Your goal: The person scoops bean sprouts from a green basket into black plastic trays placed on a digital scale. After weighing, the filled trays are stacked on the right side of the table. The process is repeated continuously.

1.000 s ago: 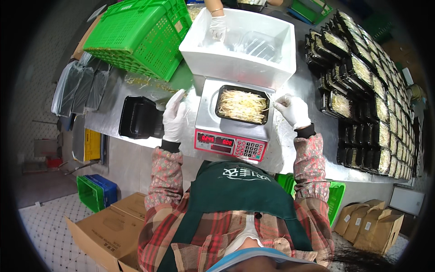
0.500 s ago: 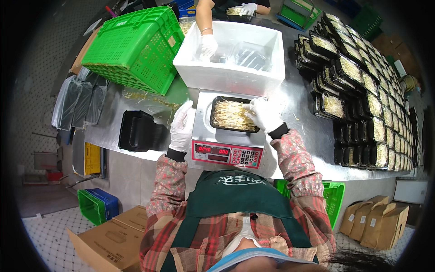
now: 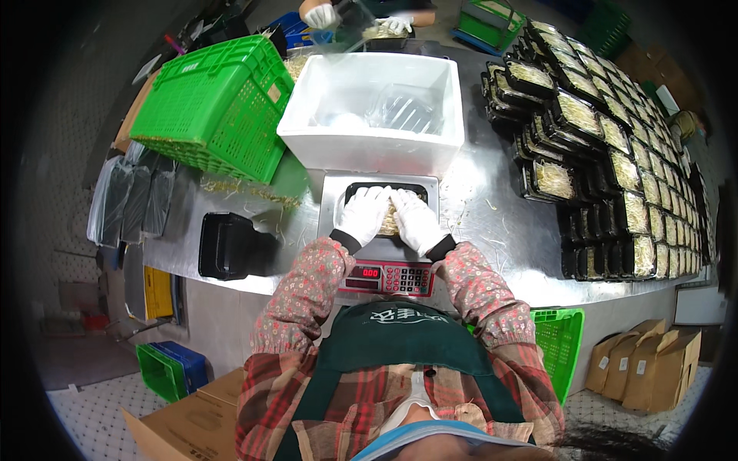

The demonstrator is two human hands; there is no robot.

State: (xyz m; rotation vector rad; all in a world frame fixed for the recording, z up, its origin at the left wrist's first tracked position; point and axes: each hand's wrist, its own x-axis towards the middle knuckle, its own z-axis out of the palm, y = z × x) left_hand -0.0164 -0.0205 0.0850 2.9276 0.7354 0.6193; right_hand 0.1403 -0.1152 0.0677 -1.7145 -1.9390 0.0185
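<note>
A black tray of bean sprouts (image 3: 390, 223) rests on the metal pan of a digital scale (image 3: 328, 212), whose red-framed panel faces me. My left hand (image 3: 364, 214), in a white glove, lies flat over the left part of the sprouts. Beside it, my right hand (image 3: 414, 219), gloved too, presses on the right part, the fingertips of both nearly meeting. Both hands look flat with fingers stretched out, and they cover most of the sprouts. To the left of the scale stands an empty black tray (image 3: 223, 247).
Behind the scale is a white foam box (image 3: 377, 150) with clear plastic lids inside. A green crate (image 3: 207, 107) leans at the left, near wrapped black trays (image 3: 131, 200). Stacked trays of sprouts (image 3: 615, 161) fill the right side. Across the table a co-worker's gloved hand (image 3: 320, 15) holds a clear lid.
My left hand has come from beside the scale onto the sprouts, and my right hand has shifted inward to join it. The co-worker's hand has left the foam box with a clear lid.
</note>
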